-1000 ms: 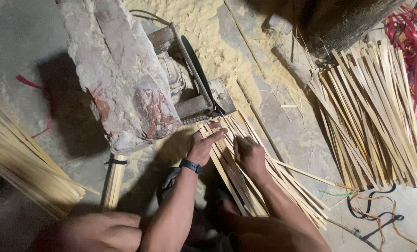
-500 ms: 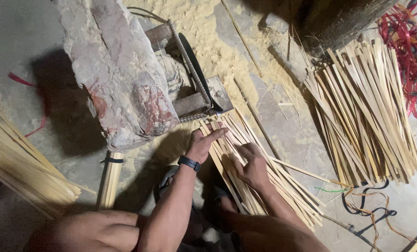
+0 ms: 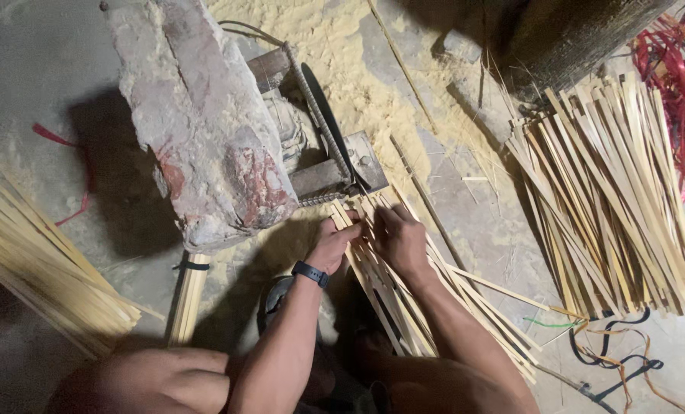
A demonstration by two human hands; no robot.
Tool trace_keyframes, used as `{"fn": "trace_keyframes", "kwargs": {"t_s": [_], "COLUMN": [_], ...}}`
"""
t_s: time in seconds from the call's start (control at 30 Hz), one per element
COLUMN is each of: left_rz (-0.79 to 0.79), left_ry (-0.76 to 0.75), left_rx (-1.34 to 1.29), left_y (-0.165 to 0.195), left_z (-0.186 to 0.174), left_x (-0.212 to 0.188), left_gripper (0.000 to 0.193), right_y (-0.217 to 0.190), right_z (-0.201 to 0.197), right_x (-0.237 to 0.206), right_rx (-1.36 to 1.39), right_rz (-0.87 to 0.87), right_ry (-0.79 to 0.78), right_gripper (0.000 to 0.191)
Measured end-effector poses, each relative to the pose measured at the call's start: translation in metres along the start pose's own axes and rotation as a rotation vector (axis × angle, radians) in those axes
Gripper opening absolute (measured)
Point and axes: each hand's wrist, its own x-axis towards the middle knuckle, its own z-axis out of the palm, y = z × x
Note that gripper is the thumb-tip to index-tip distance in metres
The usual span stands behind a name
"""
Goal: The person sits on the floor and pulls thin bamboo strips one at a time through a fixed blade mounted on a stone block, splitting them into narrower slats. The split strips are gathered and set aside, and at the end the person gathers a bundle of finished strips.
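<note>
My left hand [image 3: 333,242] and my right hand [image 3: 400,238] press side by side on a bundle of thin bamboo strips [image 3: 434,295] lying on the ground. The strips' far ends meet a small metal cutting device [image 3: 341,170] fixed under a big stone block [image 3: 204,130]. Both hands' fingers curl over the strips near the device. A dark band [image 3: 311,273] sits on my left wrist.
A large fan of bamboo strips [image 3: 611,199] lies at the right, another pile [image 3: 39,268] at the left. Sawdust [image 3: 350,69] covers the ground beyond the device. Red cord [image 3: 676,84] lies at the top right, dark cords [image 3: 626,368] at the lower right.
Both hands have slid forward along the strips, toward the metal device. My right hand now lies level with the left.
</note>
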Motion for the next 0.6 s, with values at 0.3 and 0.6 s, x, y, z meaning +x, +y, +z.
{"fn": "trace_keyframes", "kwargs": {"t_s": [0.3,0.6], "left_rz": [-0.027,-0.062], "left_ry": [-0.049,0.030], "left_rx": [-0.066,0.078], "left_y": [0.017,0.010], "left_z": [0.019,0.004], "left_x": [-0.011,-0.005], "left_gripper": [0.018,0.024], "right_y": [0.003,0.009], "right_z": [-0.011,0.022], "right_x": [-0.061,0.008], "right_rx": [0.052,0.015], "right_rz": [0.128,0.010], "right_ry": [-0.065,0.015], "right_gripper": [0.008,0.015]}}
